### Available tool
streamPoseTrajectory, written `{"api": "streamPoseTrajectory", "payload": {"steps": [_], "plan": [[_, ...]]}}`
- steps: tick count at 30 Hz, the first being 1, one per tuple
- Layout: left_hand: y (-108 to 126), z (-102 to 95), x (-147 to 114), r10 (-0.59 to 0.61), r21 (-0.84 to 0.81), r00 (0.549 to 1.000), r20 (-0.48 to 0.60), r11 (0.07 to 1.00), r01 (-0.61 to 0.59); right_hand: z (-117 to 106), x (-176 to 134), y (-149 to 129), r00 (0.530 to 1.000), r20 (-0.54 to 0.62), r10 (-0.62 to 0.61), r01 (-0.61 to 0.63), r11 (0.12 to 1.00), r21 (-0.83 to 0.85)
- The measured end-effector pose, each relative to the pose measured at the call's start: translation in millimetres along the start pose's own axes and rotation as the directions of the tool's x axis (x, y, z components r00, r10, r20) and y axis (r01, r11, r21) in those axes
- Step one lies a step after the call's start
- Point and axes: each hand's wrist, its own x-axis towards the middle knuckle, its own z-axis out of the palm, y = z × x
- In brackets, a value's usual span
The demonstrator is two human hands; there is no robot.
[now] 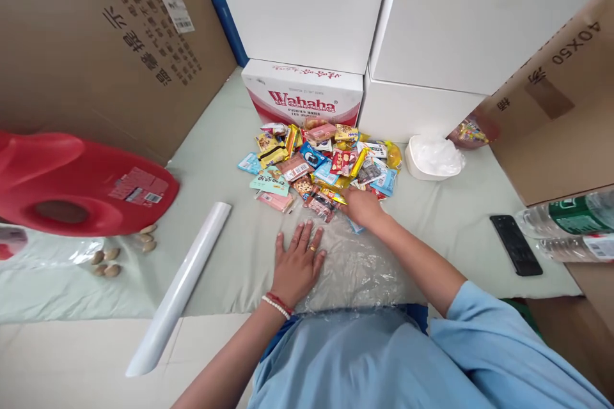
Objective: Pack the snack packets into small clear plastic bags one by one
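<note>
My left hand [297, 266] lies palm down with fingers spread on a clear plastic bag [362, 268] at the table's front edge. In front of it is a heap of wrapped snacks [311, 169] in many colours. My right hand [361, 206] reaches to the near right side of this heap, its fingers curled in at the end of a small yellow snack packet [332, 195]. Its fingertips are partly hidden among the wrappers. Close to the left fingertips lie a brown-and-pink packet [320, 204] and a pink packet [275, 200].
Behind the heap stands a Wahaha water carton [307, 92]. A white tub [426, 163] holding crumpled plastic sits to the right, with a phone [515, 245] and bottles [575, 214] further out. Leftward are a white roll [180, 291], a red jug [110, 172] and brown nut-like things [111, 254].
</note>
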Motion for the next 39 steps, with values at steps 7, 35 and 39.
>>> {"api": "streamPoseTrajectory", "payload": {"steps": [7, 35, 39], "plan": [[-3.0, -0.7, -0.9, -0.02, -0.111, 1.0, -0.019, 0.994, 0.018, -34.9, 10.0, 53.5, 0.999, 0.045, -0.023, 0.011, 0.971, 0.24], [-4.3, 1.4, -1.3, -0.033, -0.2, 0.997, -0.07, 0.98, 0.018, -50.7, 98.0, 48.2, 0.894, -0.068, 0.443, -0.442, 0.896, 0.026], [-3.7, 0.8, -1.5, -0.036, -0.208, 0.998, -0.046, 0.978, 0.026, -48.7, 98.1, 42.4, 0.882, -0.046, 0.468, -0.469, 0.883, -0.013]]}}
